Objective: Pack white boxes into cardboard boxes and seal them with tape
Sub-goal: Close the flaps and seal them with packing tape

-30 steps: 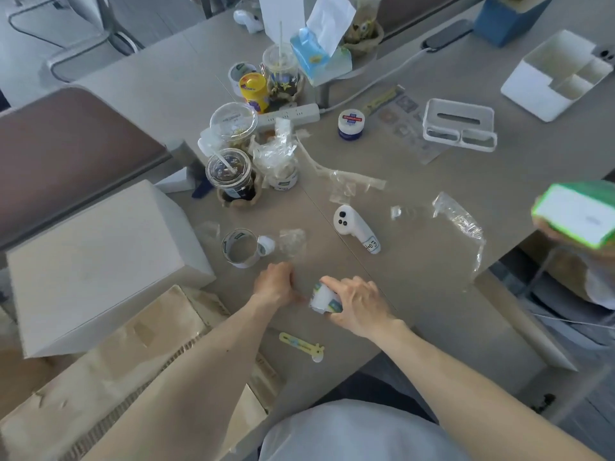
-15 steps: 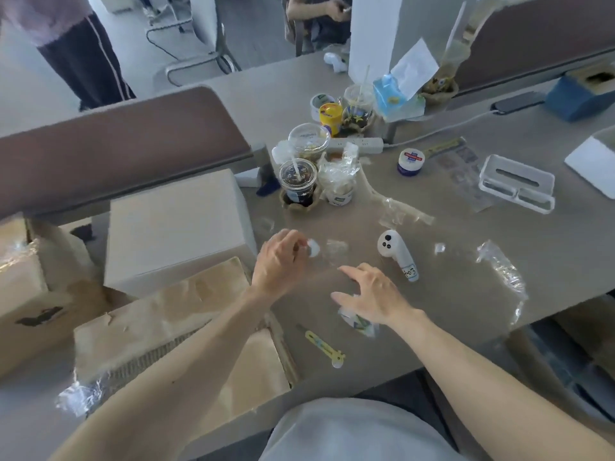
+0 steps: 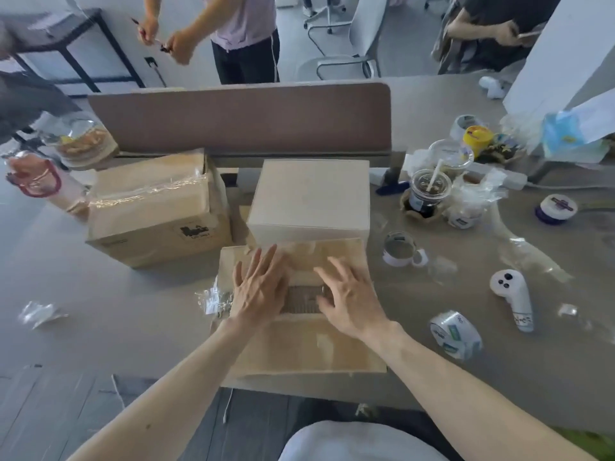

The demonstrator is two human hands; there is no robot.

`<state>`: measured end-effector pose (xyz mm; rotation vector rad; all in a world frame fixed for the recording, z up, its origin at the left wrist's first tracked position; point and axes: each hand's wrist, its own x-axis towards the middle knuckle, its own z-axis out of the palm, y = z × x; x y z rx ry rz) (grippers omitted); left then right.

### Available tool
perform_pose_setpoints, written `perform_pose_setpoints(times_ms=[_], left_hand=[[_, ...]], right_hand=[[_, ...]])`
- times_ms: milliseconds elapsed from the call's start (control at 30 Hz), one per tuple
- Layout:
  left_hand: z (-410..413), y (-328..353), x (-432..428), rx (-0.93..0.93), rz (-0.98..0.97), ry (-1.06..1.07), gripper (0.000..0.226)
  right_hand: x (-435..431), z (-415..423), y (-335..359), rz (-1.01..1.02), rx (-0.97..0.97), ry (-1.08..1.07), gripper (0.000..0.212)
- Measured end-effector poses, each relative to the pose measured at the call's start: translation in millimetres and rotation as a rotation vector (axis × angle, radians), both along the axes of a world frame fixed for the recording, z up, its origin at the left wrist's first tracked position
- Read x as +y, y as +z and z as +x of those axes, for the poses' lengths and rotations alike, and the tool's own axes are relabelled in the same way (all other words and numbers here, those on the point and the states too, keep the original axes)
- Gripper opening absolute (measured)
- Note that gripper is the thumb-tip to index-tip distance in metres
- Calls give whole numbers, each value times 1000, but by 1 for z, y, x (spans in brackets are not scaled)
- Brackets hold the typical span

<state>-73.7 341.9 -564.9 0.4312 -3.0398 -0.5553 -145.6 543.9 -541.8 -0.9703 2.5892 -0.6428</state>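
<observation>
Two cardboard boxes stand on the grey table [image 3: 116,311], by our count: a near cardboard box [image 3: 309,347] right under the hands, and a taped cardboard box [image 3: 156,211] to the far left of it, with clear tape shining across its top. We count one white box [image 3: 309,197], closed, standing just beyond the near cardboard box and to the right of the taped one.

Three rolls of tape show on the right. We see a near roll [image 3: 455,334], a smaller roll [image 3: 399,249] further off beside the near cardboard box's far right corner, and a far roll [image 3: 466,124] among the cups. We also make out one white controller [image 3: 514,299] to the right of the near roll, and one iced drink [image 3: 429,191] with a straw.

Both hands lie flat on the near cardboard box's top flaps, fingers straight and spread, gripping nothing. The left hand [image 3: 263,287] rests on the left part and the right hand [image 3: 349,301] on the right. They are apart, with a strip of corrugated board showing in the gap between them.

The white box lies on the far side, beyond both sets of fingertips. The left fingertips reach close to its near face, though we cannot tell whether they touch it.
</observation>
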Motion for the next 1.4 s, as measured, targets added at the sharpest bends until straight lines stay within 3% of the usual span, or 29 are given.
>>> perform_pose_setpoints(times_ms=[167,367,567,700,767,900,1000,1133,1200,1233,1300,1367,1400], left_hand=[[36,-1,-34,-104,-14,160,55],[47,-12,-62,-38,279,152,67],[45,-13,-65,46,389,128,69],[49,-25,-76,228,523,53,67],[51,-32,-79,199,655,131,73],[51,-24,-75,109,1238,426,70],[48,-31,-82,-10,1341,518,70],[49,-36,-88,-197,1501,510,95],[50,-32,-88,-220,1505,479,102],[48,-29,-90,-212,1408,486,115],[48,-16,-92,-174,907,464,120],[53,-6,-85,19,406,375,83],[53,2,-76,99,273,252,71]], right_hand=[[-20,16,-12,165,72,38,65],[-9,18,-16,210,125,-168,78],[-2,8,-12,75,-116,-360,93],[8,-7,-12,-15,-297,-406,101],[12,-11,-14,-73,-395,-417,106],[12,-13,-21,-238,-541,-505,112],[14,-17,-29,-380,-683,-633,117],[9,-24,-34,-353,-808,-724,119],[5,-26,-34,-223,-762,-793,120],[4,-25,-30,-79,-652,-800,112],[3,-22,-26,188,-242,-722,90],[-8,-9,-18,78,218,-529,76],[-20,1,-14,-28,309,-395,72]])
